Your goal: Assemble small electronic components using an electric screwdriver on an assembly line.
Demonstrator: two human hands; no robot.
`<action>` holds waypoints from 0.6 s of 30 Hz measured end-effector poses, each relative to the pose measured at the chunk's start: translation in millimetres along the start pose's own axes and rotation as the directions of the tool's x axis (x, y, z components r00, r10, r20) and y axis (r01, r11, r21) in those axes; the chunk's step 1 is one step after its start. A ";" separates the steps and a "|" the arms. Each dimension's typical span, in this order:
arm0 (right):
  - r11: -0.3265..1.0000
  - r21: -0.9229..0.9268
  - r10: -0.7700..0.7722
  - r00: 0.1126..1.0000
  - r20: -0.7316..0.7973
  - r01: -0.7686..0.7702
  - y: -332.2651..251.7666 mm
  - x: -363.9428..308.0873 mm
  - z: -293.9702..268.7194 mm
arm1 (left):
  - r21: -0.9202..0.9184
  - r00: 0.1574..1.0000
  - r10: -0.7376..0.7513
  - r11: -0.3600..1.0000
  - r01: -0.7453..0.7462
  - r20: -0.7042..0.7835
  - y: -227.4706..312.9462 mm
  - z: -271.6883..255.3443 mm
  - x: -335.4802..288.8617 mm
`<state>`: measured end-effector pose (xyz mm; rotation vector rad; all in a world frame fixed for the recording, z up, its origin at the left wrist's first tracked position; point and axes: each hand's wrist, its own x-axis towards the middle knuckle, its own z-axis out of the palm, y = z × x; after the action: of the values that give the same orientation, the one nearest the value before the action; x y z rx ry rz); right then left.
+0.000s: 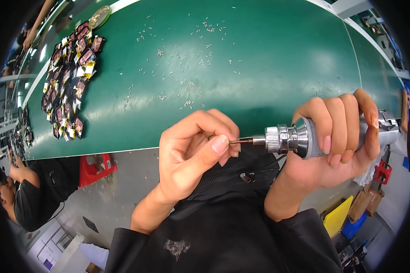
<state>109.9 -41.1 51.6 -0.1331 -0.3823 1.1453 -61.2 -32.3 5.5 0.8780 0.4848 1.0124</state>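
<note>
An electric screwdriver (305, 139) with a silver collar and grey body lies level across my right hand (339, 141), whose fingers wrap round it. Its thin brown bit (242, 141) points left. My left hand (196, 148) pinches the bit's tip between thumb and fingers; whether a screw sits there too is hidden by the fingertips. Both hands are above my lap, just in front of the green table (282, 59). Many small silver screws (187, 84) are scattered over the tabletop beyond my hands.
At the table's left lies a heap of small black parts with yellow and white labels (70, 82). A round dish (99, 17) stands at its far end. A person in black (45, 186) sits at the left, near a red stool (95, 168). Cartons (366, 202) stand at the lower right.
</note>
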 end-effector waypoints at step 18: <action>0.975 -0.213 0.079 0.992 0.094 -0.058 -7.2 3.7 -13.5 | 0.738 0.881 0.389 0.505 -0.448 0.268 -0.7 -7.3 15.8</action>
<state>122.3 -39.5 42.1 -0.2755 -0.5938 1.1809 -58.5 -15.6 1.3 1.9121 0.6964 1.2155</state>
